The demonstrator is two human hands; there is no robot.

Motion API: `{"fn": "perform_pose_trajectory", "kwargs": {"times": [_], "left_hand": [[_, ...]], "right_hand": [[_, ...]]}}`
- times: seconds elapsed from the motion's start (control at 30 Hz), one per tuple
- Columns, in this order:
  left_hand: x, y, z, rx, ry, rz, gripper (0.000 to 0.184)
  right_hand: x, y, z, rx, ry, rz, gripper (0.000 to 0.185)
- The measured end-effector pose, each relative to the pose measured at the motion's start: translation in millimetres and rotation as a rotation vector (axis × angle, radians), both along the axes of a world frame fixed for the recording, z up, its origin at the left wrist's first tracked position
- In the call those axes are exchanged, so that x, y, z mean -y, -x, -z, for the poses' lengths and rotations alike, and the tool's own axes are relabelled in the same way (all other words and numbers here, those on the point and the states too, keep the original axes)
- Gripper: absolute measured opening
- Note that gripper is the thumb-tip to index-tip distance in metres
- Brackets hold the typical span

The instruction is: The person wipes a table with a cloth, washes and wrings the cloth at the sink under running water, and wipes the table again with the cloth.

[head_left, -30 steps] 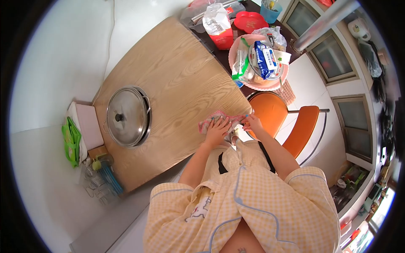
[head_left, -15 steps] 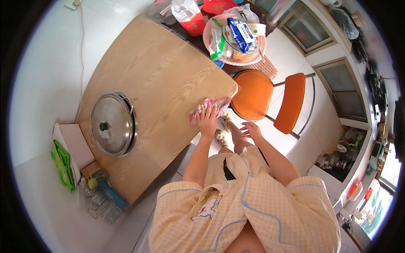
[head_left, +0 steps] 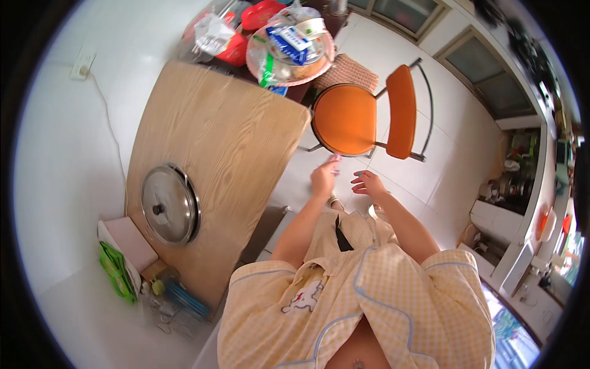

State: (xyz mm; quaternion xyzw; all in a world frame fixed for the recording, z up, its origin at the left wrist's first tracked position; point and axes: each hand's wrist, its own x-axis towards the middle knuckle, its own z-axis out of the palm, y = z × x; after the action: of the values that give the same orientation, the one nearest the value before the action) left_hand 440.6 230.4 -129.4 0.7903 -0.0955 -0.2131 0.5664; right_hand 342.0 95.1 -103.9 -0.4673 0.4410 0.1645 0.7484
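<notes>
Off the right edge of the wooden table [head_left: 212, 117], my left hand [head_left: 322, 178] is closed, with a small bit of the pink-edged cloth [head_left: 335, 158] showing at its fingertips. Most of the cloth is hidden by the hand. To its right, my right hand [head_left: 367, 183] is held over the floor with its fingers apart and slightly bent, nothing in them. The two hands do not touch. Just beyond them stands a chair with an orange seat [head_left: 345, 119].
A lidded metal pan [head_left: 169, 206] sits on the table's left part. Behind the table are a pink tray [head_left: 253, 58] of packages and a red-and-white bag [head_left: 230, 46]. A green bag [head_left: 117, 270] and a blue item [head_left: 187, 300] are at the lower left.
My left hand has lifted off the tabletop and moved right, past the edge, and the cloth is gone from the table. My right hand has let go of the cloth. The view has shifted.
</notes>
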Motion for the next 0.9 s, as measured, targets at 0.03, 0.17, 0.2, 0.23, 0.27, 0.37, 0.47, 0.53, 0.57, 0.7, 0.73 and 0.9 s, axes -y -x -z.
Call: {"fn": "perform_pose_trajectory", "kwargs": {"times": [0.03,0.17,0.2,0.23,0.27,0.37,0.47,0.53,0.57,0.7,0.73,0.9], "left_hand": [[15.8,8.8,-4.4,0.159,-0.228,0.149,0.031],[91.8,49.1,15.6,-0.467,-0.07,0.385,0.041],[108.5,59.8,5.6,-0.681,0.084,0.413,0.044],[126.2,68.8,-3.7,-0.765,0.094,0.473,0.046],[143.1,77.5,-9.7,-0.852,0.096,0.53,0.049],[204.7,114.1,-2.7,-1.049,0.132,0.561,0.052],[274.1,164.0,-21.5,-1.093,0.135,0.661,0.049],[323.4,206.6,-30.2,-1.108,0.13,0.741,0.047],[344.9,227.1,-33.8,-1.11,0.114,0.797,0.049],[406.9,303.1,-57.8,-1.093,0.028,0.953,0.047],[423.2,318.4,-60.9,-1.077,-0.006,0.986,0.046],[499.5,374.9,-56.8,-1.065,-0.059,1.14,0.045]], "right_hand": [[7.7,8.4,-1.3,-0.02,-0.02,0.02,0.029],[51.6,63.3,-14.0,-0.104,-0.056,-0.025,0.03],[65.6,81.6,-20.6,-0.123,-0.039,-0.034,0.033],[82.6,103.5,-21.4,-0.113,-0.029,0.032,0.033],[97.5,126.2,-18.7,-0.071,-0.053,0.103,0.035],[136.4,197.4,-19.3,0.007,-0.042,0.331,0.04],[174.4,262.7,-24.9,0.042,-0.025,0.515,0.045],[195.9,305.1,-25.4,0.241,-0.058,0.656,0.045],[206.6,323.0,-24.3,0.334,-0.146,0.745,0.043],[238.1,372.7,-33.3,0.564,-0.138,1.047,0.045],[248.9,383.6,-39.3,0.573,-0.127,1.073,0.045],[301.3,420.1,-29.7,0.727,-0.081,1.321,0.047]]}}
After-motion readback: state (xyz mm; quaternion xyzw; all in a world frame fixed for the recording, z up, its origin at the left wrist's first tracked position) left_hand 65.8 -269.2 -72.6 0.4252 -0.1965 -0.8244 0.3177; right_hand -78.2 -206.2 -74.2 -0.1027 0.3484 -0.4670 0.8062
